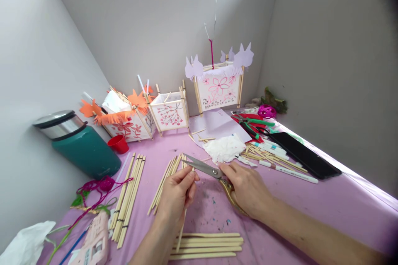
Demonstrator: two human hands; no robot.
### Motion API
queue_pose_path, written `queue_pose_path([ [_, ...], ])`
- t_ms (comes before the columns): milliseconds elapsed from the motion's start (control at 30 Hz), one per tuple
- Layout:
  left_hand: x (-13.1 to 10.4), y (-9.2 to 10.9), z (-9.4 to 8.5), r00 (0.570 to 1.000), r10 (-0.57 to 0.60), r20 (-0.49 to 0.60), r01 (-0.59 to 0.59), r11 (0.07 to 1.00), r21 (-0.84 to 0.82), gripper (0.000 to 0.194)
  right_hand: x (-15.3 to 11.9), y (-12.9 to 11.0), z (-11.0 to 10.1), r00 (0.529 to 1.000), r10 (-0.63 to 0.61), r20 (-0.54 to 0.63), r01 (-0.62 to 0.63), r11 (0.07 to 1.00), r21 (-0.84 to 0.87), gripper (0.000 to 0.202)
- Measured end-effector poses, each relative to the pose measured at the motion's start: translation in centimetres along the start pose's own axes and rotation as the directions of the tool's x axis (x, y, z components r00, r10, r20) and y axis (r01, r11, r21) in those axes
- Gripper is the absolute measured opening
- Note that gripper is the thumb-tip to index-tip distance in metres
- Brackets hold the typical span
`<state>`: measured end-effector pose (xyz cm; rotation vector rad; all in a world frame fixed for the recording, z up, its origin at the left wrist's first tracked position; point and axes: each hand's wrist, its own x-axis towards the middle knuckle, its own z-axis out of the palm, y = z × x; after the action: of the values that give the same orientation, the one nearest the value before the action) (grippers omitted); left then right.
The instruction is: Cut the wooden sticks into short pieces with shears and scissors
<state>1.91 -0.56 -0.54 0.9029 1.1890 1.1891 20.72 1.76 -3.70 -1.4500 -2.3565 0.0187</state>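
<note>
My left hand [178, 192] pinches a thin wooden stick [181, 232], whose lower end hangs below the palm. In my right hand [247, 188] is a pair of scissors [214, 172] with brass-coloured handles. The blades are parted and point left, just above my left fingertips, by the stick's upper end. Whether they touch it I cannot tell. Loose thin sticks [161, 186] lie left of my left hand. Thicker sticks [211, 245] lie in a row near the front edge, and banded sticks [129, 201] lie further left.
Behind stand paper lanterns: one orange-trimmed [130, 126], one plain-topped [170, 112], one lilac-trimmed [219, 89]. A green bottle [85, 149], red cup [118, 144] and pink glue gun [95, 240] are left. Crumpled tissue [224, 148], pliers [248, 124], markers [289, 172] and a phone [304, 155] lie right.
</note>
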Motion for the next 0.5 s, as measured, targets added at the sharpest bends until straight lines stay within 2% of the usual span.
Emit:
queue_pose_path([
  [167,0.0,0.1,0.0,1.0,0.004,-0.005,-0.005,0.997,-0.075,0.031,0.3,0.6,0.0,1.0,0.002,-0.019,-0.001,0.999,0.038,0.026],
  [333,0.2,0.4,-0.5,0.999,0.026,0.031,-0.019,0.978,-0.207,0.043,0.3,1.4,0.5,0.987,0.051,-0.154,-0.029,0.99,0.141,0.032],
  [433,0.6,0.5,-0.9,0.999,0.042,-0.008,-0.043,0.966,-0.256,0.038,0.5,1.6,0.1,0.96,0.061,-0.273,0.028,0.951,0.309,0.037],
  [500,0.8,0.6,-1.0,0.998,0.045,-0.031,-0.052,0.957,-0.286,0.034,0.6,1.5,-0.6,0.964,0.11,-0.244,0.031,0.86,0.51,0.032],
])
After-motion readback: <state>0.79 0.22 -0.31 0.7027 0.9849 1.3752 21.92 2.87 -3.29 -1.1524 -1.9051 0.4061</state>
